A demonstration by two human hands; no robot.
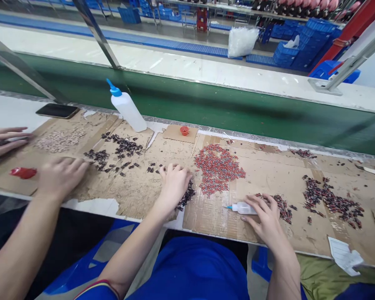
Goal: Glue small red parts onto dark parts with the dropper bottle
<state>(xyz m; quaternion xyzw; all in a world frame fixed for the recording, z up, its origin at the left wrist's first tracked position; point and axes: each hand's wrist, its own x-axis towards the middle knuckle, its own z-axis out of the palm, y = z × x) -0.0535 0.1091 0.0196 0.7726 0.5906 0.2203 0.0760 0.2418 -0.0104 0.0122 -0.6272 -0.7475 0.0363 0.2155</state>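
My right hand [265,216] is closed round a small clear squeeze bottle [244,208]. The bottle lies nearly flat above the cardboard, its thin blue-based tip pointing left. My left hand [175,183] rests with curled fingers at the edge of a pile of small black parts [186,198]; its fingertips are partly hidden, so anything between them cannot be made out. Between my hands, farther back, a heap of small red-and-dark parts [218,168] is spread on the cardboard [206,212]. More dark red parts [283,208] lie beside and partly behind my right hand.
At left, a co-worker's hands [61,175] are near pale small parts [61,139] and a red object [23,172]. A large white bottle [128,110], a phone [58,110] and a red cap [184,131] stand or lie along the back. More dark parts [331,200] lie right.
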